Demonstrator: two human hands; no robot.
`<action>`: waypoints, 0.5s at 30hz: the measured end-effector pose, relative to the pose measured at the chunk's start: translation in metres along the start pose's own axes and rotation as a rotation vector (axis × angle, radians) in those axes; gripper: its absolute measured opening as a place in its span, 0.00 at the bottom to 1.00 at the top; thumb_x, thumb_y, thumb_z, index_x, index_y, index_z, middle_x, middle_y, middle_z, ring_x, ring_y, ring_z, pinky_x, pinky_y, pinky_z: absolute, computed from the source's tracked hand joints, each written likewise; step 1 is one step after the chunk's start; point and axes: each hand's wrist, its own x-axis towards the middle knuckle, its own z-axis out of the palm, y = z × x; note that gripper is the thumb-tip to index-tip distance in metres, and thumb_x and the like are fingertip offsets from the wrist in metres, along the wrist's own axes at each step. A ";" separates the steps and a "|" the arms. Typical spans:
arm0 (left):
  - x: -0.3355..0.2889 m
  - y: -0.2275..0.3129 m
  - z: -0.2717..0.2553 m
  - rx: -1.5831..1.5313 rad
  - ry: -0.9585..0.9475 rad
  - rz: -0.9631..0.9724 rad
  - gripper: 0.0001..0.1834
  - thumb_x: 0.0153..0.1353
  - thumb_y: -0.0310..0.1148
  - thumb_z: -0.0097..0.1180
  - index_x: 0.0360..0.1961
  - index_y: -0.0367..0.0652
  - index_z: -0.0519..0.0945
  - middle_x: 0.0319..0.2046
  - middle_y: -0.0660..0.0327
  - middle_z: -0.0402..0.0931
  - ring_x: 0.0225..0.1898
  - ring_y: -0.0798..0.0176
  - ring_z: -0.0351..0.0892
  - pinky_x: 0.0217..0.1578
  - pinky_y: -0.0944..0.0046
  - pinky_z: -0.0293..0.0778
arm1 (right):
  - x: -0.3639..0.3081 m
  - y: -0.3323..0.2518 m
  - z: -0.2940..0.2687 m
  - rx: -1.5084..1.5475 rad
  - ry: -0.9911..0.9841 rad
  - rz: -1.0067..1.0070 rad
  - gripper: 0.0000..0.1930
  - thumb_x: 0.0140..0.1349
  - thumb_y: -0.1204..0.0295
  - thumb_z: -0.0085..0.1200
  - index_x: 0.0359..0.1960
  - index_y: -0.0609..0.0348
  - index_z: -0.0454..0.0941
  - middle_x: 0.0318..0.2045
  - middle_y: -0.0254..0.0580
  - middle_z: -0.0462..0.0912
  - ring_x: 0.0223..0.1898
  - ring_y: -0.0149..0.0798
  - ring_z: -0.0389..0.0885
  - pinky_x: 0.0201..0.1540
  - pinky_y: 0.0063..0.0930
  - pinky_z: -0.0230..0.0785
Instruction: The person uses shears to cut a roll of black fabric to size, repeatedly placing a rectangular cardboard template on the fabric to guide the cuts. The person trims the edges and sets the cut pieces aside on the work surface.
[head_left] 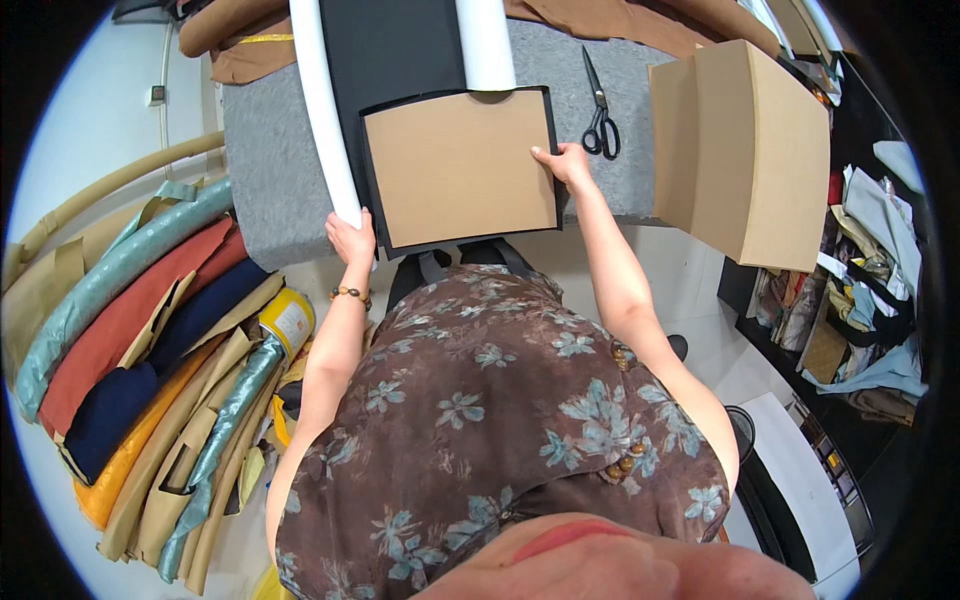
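In front of me a tan cardboard panel (460, 170) lies on a black sheet (390, 50), whose dark border shows around it. A long white rolled strip (322, 95) runs along the sheet's left side, and a wider white strip (485, 45) ends at the panel's far edge. My left hand (350, 238) is closed around the near end of the left strip, beside the panel's near left corner. At the panel's right edge, my right hand (566, 166) pinches it, thumb on top; its other fingers are mostly hidden.
Black-handled scissors (600, 115) lie on the grey table (265, 150), right of the panel. Farther right stands a folded cardboard sheet (745, 155). Brown material (620, 22) lines the far edge. Fabric rolls (130, 290) crowd the left; scraps (880, 240) fill the right.
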 end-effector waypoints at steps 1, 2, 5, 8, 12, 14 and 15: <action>0.000 -0.003 0.000 0.008 0.006 0.009 0.32 0.52 0.47 0.64 0.48 0.33 0.67 0.45 0.41 0.69 0.49 0.37 0.70 0.51 0.45 0.66 | -0.003 -0.004 0.002 0.126 -0.102 0.023 0.30 0.48 0.53 0.69 0.45 0.67 0.80 0.44 0.50 0.84 0.46 0.42 0.82 0.49 0.35 0.73; -0.001 -0.008 -0.002 -0.018 0.002 0.015 0.32 0.52 0.48 0.64 0.47 0.33 0.67 0.44 0.41 0.70 0.49 0.37 0.70 0.51 0.44 0.66 | -0.013 -0.002 0.004 0.143 -0.098 -0.088 0.27 0.51 0.57 0.67 0.47 0.64 0.79 0.44 0.48 0.84 0.46 0.39 0.82 0.48 0.33 0.73; 0.001 -0.009 0.001 -0.014 -0.007 0.015 0.32 0.52 0.48 0.63 0.47 0.33 0.67 0.44 0.40 0.70 0.48 0.36 0.70 0.51 0.44 0.66 | -0.031 0.007 -0.003 0.379 -0.168 -0.223 0.21 0.59 0.65 0.61 0.51 0.62 0.76 0.44 0.45 0.84 0.45 0.36 0.81 0.50 0.32 0.72; 0.006 -0.003 0.001 -0.033 -0.046 0.032 0.33 0.52 0.50 0.63 0.47 0.32 0.68 0.44 0.38 0.71 0.49 0.35 0.70 0.50 0.44 0.67 | -0.057 0.004 -0.029 0.373 0.004 -0.445 0.19 0.60 0.68 0.59 0.51 0.64 0.74 0.43 0.45 0.83 0.45 0.36 0.81 0.50 0.31 0.71; -0.018 -0.047 0.028 -0.037 -0.094 0.031 0.37 0.53 0.52 0.62 0.49 0.28 0.67 0.45 0.38 0.70 0.49 0.35 0.70 0.51 0.44 0.67 | -0.174 -0.057 -0.084 0.011 0.205 -0.555 0.17 0.59 0.71 0.59 0.49 0.62 0.74 0.33 0.52 0.83 0.34 0.44 0.83 0.38 0.33 0.73; -0.016 -0.040 0.027 -0.007 -0.125 0.059 0.37 0.53 0.52 0.62 0.49 0.28 0.66 0.45 0.38 0.70 0.48 0.35 0.71 0.50 0.44 0.67 | -0.221 -0.086 -0.123 -0.171 0.247 -0.621 0.16 0.56 0.73 0.59 0.47 0.59 0.76 0.27 0.54 0.81 0.24 0.50 0.81 0.28 0.34 0.72; -0.014 -0.040 0.027 0.003 -0.136 0.069 0.37 0.53 0.52 0.62 0.49 0.28 0.66 0.45 0.38 0.70 0.48 0.35 0.71 0.50 0.44 0.67 | -0.235 -0.089 -0.140 -0.158 0.349 -0.814 0.17 0.55 0.76 0.60 0.48 0.56 0.77 0.28 0.54 0.82 0.25 0.49 0.82 0.28 0.33 0.73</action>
